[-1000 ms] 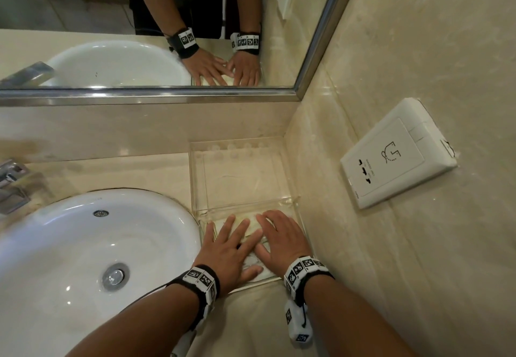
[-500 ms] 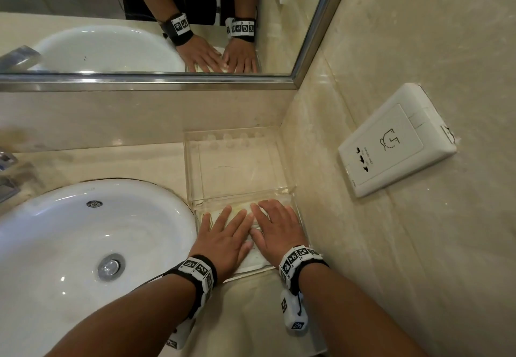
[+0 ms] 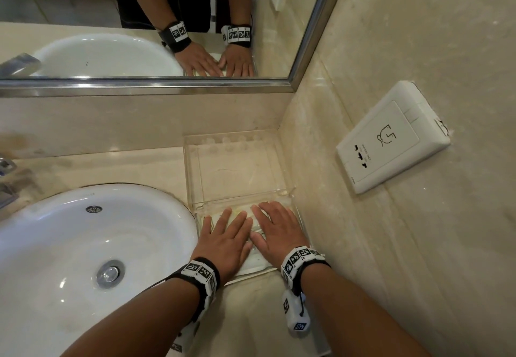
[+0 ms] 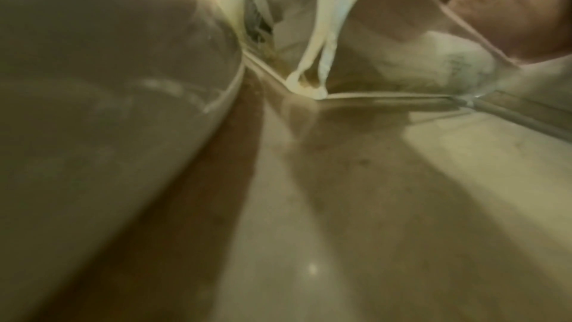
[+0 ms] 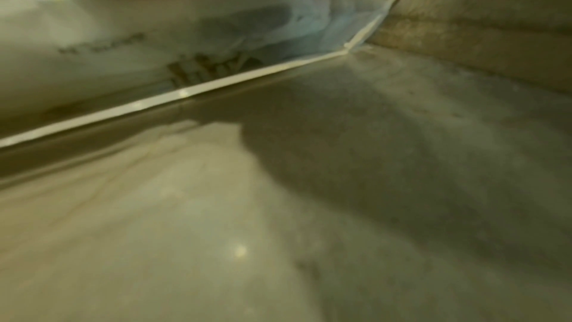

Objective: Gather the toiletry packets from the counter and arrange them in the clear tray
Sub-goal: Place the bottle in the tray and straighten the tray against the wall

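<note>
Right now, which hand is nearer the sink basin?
Left. The left hand lies flat on the packets in the clear tray, right beside the sink basin; the right hand lies farther, toward the wall.

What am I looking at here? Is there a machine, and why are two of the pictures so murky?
No machine: a person wears cameras on the head and both wrists. The head view looks down at a beige counter with a white sink. The left hand and right hand lie flat, fingers straight, on white toiletry packets in the near part of a clear tray. Nothing is gripped. The murky pictures come from the wrist cameras, low by the counter, seeing packets through the tray's wall. The mirror repeats the hands.
</note>
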The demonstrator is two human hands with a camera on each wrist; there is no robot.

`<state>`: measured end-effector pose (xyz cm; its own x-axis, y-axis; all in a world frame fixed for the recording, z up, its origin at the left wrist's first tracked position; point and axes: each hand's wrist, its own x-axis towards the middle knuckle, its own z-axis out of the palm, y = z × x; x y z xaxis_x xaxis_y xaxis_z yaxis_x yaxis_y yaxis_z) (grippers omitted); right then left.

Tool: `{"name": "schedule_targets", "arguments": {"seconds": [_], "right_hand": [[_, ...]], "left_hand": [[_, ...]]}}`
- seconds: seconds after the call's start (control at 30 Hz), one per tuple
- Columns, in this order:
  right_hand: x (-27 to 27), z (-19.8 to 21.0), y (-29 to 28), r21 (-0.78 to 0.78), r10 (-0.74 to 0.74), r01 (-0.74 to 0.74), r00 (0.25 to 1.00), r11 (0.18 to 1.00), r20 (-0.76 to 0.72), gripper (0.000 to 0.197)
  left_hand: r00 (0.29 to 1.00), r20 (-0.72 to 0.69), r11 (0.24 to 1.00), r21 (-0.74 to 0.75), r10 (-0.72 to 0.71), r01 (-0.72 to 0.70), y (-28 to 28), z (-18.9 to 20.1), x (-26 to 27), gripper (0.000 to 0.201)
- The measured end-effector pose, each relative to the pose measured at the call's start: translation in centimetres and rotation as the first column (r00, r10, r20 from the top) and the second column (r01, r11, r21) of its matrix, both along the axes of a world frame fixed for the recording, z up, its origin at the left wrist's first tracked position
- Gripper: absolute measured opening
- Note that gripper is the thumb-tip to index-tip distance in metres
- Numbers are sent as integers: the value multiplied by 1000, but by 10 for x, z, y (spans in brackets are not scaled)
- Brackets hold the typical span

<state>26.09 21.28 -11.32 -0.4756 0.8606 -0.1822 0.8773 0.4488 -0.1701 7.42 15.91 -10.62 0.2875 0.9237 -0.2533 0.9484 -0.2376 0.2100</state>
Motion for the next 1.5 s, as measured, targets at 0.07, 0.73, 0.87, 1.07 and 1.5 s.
{"name": "schedule_targets", "arguments": {"seconds": [0.07,0.73,0.87,1.07,1.5], "right_hand": [[0,2,1,-18,4,-3,1000,1000,14,71],[9,58,-67,41,-265,265,964,963,-8,46],[16,64,-80,-21,-357,357,934,934,7,33],[18,67,-93,-209,-559,567,823,796,102,15],[6,47,-85,-611,-872,690,490,388,-1,24]], "left_hand": [[1000,3,1000,-23,1,-1,0,-1,0,63],[995,-84,985,-154,62,-74,-43,51,-66,104],[996,-55,985,-152,70,-77,-53,56,-67,114],[991,6,979,-158,132,-130,-60,51,-58,116],[982,4,979,-83,186,-185,-58,38,-60,110]]}}
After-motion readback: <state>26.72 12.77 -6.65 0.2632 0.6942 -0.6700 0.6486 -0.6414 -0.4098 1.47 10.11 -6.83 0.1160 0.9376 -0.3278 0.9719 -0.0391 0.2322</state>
